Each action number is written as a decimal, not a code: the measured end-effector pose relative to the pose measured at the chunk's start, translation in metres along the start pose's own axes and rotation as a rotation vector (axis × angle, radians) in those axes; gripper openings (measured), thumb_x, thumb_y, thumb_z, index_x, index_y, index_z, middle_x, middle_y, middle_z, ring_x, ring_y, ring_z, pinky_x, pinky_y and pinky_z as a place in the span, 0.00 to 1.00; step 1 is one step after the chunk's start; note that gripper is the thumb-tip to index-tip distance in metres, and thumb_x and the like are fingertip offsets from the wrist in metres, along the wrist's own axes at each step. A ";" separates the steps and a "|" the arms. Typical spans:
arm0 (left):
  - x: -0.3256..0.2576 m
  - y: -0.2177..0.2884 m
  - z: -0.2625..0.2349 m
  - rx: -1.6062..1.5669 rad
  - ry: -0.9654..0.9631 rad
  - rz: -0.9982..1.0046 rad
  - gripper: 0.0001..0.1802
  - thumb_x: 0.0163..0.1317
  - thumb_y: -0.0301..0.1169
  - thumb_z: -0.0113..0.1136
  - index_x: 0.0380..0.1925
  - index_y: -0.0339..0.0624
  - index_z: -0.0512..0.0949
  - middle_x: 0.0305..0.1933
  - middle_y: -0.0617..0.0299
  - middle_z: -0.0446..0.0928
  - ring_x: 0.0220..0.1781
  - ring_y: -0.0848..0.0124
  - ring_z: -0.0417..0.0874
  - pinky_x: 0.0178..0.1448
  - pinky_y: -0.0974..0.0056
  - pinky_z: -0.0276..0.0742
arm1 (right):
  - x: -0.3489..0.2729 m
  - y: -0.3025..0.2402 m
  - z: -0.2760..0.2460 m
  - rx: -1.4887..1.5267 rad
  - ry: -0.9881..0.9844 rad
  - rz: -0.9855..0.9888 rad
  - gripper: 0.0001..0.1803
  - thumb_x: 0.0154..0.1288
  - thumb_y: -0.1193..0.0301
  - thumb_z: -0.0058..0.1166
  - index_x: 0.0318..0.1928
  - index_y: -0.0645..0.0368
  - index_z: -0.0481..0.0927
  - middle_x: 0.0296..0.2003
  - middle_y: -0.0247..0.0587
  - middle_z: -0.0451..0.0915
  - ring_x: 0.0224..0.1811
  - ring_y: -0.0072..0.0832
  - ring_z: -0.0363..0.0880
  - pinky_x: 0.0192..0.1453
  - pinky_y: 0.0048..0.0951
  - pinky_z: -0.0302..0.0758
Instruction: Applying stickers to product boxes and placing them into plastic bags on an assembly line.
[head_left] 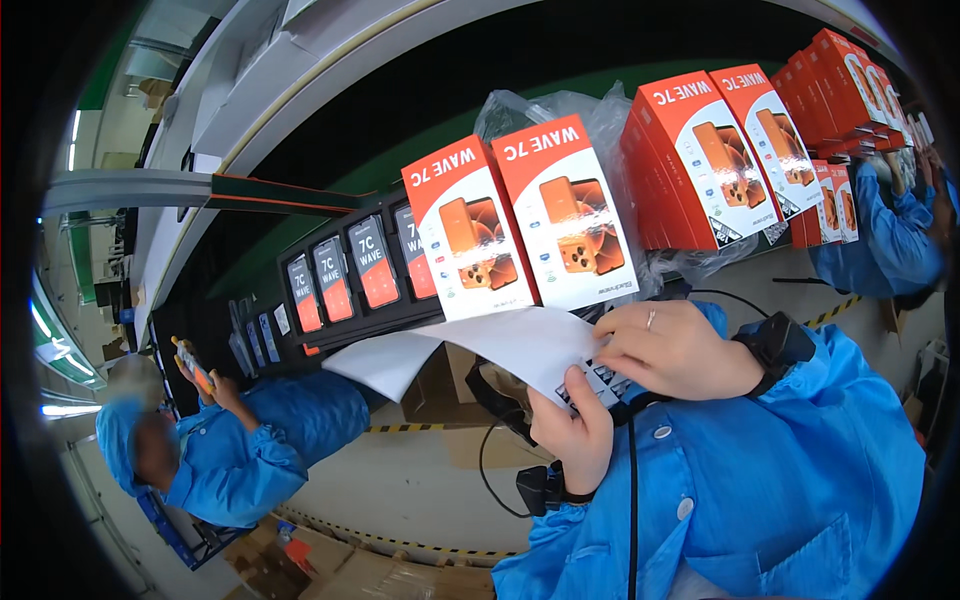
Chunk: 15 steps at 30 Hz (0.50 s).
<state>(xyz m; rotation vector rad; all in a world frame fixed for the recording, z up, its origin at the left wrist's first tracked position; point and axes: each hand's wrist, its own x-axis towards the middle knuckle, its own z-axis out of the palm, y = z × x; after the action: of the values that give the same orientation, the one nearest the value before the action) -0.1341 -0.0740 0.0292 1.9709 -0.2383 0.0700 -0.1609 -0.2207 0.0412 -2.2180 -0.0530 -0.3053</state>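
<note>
- Left hand: thumb pressed on the label-printed end of a white sheet, fingers behind it; paper clamped between.
- Right hand: fingertips drawn together on the same end; whether they pinch a label, cannot tell.
- White sheet: held before the chest of the blue coat, blank part curling out leftward.
- Two red-and-white boxes: side by side, just beyond the sheet.
- Black tray: left of the boxes, row of phones inside.
- Clear plastic bag: behind the boxes.
- Co-worker: far left, blue clothing, small object in hands.
</note>
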 end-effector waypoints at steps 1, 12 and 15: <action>-0.001 -0.003 -0.005 0.020 -0.026 -0.075 0.17 0.67 0.29 0.51 0.51 0.26 0.68 0.42 0.49 0.78 0.40 0.68 0.80 0.42 0.66 0.75 | 0.006 -0.005 0.000 -0.023 0.023 -0.081 0.06 0.55 0.71 0.60 0.28 0.57 0.75 0.32 0.38 0.77 0.33 0.36 0.79 0.35 0.32 0.75; 0.025 -0.034 -0.043 -0.058 0.070 -0.144 0.16 0.68 0.29 0.47 0.50 0.26 0.65 0.41 0.46 0.77 0.36 0.71 0.81 0.36 0.71 0.78 | 0.073 0.020 -0.006 0.137 -0.355 0.356 0.06 0.56 0.73 0.59 0.28 0.64 0.79 0.20 0.38 0.78 0.20 0.22 0.76 0.26 0.23 0.72; 0.028 -0.033 -0.044 -0.040 0.055 -0.110 0.16 0.68 0.29 0.47 0.50 0.26 0.65 0.42 0.47 0.77 0.36 0.71 0.81 0.36 0.71 0.78 | 0.073 0.022 -0.005 0.131 -0.380 0.381 0.06 0.57 0.73 0.59 0.28 0.63 0.79 0.19 0.38 0.78 0.20 0.22 0.76 0.25 0.23 0.70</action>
<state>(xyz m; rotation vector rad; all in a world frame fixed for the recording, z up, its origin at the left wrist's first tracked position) -0.0979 -0.0247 0.0214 1.9360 -0.0947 0.0480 -0.0881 -0.2429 0.0443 -2.0747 0.1389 0.3208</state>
